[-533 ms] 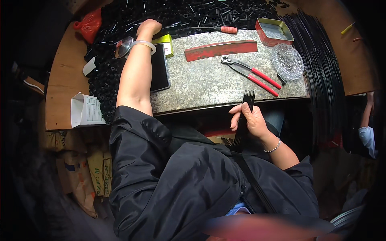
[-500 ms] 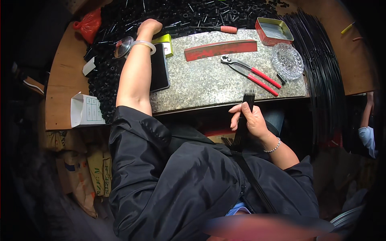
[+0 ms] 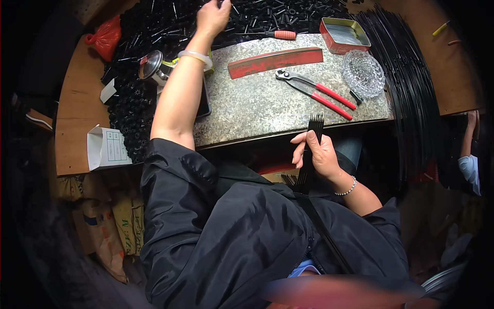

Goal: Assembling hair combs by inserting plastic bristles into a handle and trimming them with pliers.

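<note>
My left hand (image 3: 213, 19) reaches to the top edge of the picture, over a heap of small black tube-like parts (image 3: 267, 14). Its thumb and one finger show spread apart, the other fingertips are cut off or hidden, and I see nothing held. Just below the table's front edge, my right hand (image 3: 323, 156) is closed round a flat bundle of thin black rods (image 3: 307, 167). The light tips of the rods fan out above the thumb, while their lower ends run down toward my lap.
On the grey stone slab (image 3: 247, 103) lie a red metal bar (image 3: 275, 62), red-handled pincers (image 3: 319, 92) and a glass ashtray (image 3: 363, 74). A red-rimmed tin (image 3: 345, 36) and a screwdriver (image 3: 284, 35) lie behind. Long black rods (image 3: 411, 77) hang over the right side; a white box (image 3: 108, 148) stands left.
My left hand has moved away from me and to the right over the black heap, and its fingers have spread. My right hand still grips the rods in nearly the same place.
</note>
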